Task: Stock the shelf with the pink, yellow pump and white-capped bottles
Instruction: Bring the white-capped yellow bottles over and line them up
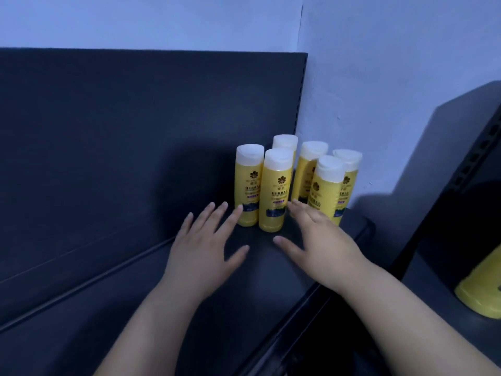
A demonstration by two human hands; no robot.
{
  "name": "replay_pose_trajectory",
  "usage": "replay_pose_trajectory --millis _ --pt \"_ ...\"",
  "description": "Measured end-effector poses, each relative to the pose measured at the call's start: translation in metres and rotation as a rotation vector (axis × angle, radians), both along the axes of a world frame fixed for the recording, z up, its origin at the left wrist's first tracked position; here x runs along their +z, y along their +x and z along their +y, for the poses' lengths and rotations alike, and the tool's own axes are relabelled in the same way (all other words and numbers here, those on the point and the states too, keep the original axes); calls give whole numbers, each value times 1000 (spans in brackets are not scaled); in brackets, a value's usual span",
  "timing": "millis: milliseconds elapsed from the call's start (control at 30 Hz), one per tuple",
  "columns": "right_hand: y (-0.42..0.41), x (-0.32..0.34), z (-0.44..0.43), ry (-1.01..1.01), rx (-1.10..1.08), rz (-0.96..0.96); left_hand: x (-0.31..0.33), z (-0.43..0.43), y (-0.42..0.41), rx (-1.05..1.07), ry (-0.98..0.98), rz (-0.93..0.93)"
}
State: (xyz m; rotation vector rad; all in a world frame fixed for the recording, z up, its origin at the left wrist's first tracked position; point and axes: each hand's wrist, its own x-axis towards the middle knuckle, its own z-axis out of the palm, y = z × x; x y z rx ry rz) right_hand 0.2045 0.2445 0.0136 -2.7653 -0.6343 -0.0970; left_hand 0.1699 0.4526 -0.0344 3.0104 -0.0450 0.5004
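Note:
Several yellow bottles with white caps (pixel 274 191) stand upright in a cluster at the right end of the dark shelf (pixel 81 280), close to its back panel. My left hand (pixel 206 248) hovers flat just in front of the two leftmost bottles, fingers spread, holding nothing. One fingertip is close to the leftmost bottle (pixel 249 185). My right hand (pixel 320 240) is also spread and empty, with its fingers in front of the right-hand bottles (pixel 325 185) and covering their bases. No pink or pump bottles are in view.
The dark back panel (pixel 135 118) rises behind the bottles. A pale wall (pixel 379 77) lies to the right. A second dark rack (pixel 461 213) at the far right holds part of a larger yellow container (pixel 482 291).

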Motion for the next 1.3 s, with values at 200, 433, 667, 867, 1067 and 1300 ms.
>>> replay_pose_trajectory --millis 200,433,667,867,1067,1300 --pt "90 -35 23 345 -165 239 1 4 63 55 -244 127" --pt "147 -64 53 694 -268 163 -24 -21 146 192 -906 67" --pt "163 -80 63 740 -358 207 -34 -20 175 275 -1009 121" --pt "167 -82 54 729 -278 223 -31 -14 156 323 -840 95" --pt "160 -70 57 761 -204 271 -34 -1 110 286 -963 35" --pt "111 -49 89 714 52 323 -22 32 23 363 -965 -26"
